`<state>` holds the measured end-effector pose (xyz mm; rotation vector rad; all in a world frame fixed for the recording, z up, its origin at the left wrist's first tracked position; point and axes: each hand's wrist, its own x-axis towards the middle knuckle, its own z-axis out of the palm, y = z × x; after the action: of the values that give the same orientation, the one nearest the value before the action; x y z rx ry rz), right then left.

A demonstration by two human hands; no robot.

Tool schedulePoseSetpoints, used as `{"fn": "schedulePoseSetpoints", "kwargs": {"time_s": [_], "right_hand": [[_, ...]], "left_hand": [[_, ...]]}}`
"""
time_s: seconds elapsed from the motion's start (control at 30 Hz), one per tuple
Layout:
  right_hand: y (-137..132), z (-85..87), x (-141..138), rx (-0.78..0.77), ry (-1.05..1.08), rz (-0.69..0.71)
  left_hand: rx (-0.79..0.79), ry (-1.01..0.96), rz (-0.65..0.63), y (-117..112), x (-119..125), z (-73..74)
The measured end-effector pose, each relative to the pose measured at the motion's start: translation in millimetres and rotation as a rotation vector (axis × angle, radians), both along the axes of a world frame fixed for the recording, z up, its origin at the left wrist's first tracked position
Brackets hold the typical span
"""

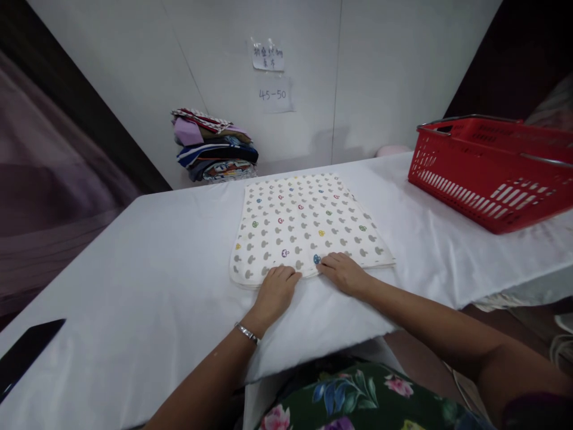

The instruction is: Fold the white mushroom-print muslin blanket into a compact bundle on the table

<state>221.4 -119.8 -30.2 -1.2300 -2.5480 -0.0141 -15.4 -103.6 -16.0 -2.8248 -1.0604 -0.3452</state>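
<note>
- The patterned cloth [304,221] lies flat in the middle of the white surface [134,269], its near hem close to the near edge. It looks doubled over into a neat rectangle, so the folding appears partly done, and smoothing or more folds may be left.
- The left hand [276,292] rests palm down on the near hem, fingers stretched out and close together, pressing rather than gripping.
- The right hand [342,272] lies just beside it on the same hem, also flat and unclenched. The fingertips of the two hands nearly meet.
- A stack of folded fabrics [215,146] sits at the far edge, towards the left.
- A red basket [492,173] stands at the right edge, well apart from the cloth. Its inside is not visible.
- A dark flat object [27,352] lies at the near left corner.
</note>
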Motion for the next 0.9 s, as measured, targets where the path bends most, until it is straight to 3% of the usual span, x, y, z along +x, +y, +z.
{"fn": "schedulePoseSetpoints", "kwargs": {"time_s": [0.33, 0.5, 0.57, 0.67, 0.77, 0.83, 0.9], "right_hand": [[1.1, -0.3, -4.6, 0.043, -0.010, -0.034], [-5.2, 7.2, 31.4, 0.089, 0.221, -0.034], [-6.9, 11.1, 62.8, 0.103, 0.331, -0.152], [-9.4, 16.9, 112.4, 0.074, 0.462, -0.507], [-13.2, 22.0, 142.7, -0.217, 0.532, -0.891], [-15.7, 24.4, 148.0, -0.442, 0.543, -0.988], [-16.8, 26.2, 145.7, -0.561, 0.535, -0.987]], "left_hand": [[0.123, -0.030, -0.067, 13.3, 6.1, -11.0], [0.135, -0.051, -0.051, 16.0, 6.6, -11.8], [0.133, -0.067, -0.059, 16.0, 5.5, -10.8], [0.124, -0.083, -0.060, 16.5, 4.8, -10.2], [0.110, -0.098, -0.057, 17.7, 4.8, -11.1], [0.102, -0.101, -0.057, 18.5, 4.8, -11.6], [0.092, -0.099, -0.058, 18.9, 4.7, -11.4]]}}
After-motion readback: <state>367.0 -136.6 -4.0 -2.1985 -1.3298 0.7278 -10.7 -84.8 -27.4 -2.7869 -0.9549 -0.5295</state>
